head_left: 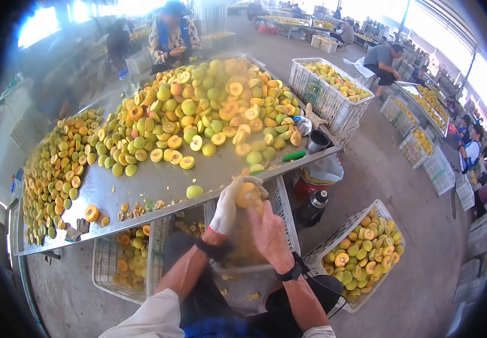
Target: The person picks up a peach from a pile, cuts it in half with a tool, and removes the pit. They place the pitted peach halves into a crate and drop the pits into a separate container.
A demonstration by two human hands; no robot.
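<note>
My left hand, in a white glove, is closed around a yellow peach just past the table's near edge. Bare and curled, my right hand presses its fingers against the lower right of that peach. Whether a small tool sits in those fingers is hidden by the grip and a smear on the lens. Beyond both hands, a heap of whole and halved peaches covers much of the metal table. A single green-yellow peach lies near the rim. Below my hands stands a plastic crate.
A green-handled object and a metal cup lie at the table's right corner. A thermos stands on the floor beside a peach-filled crate. Another full crate is farther back. A person sits across the table.
</note>
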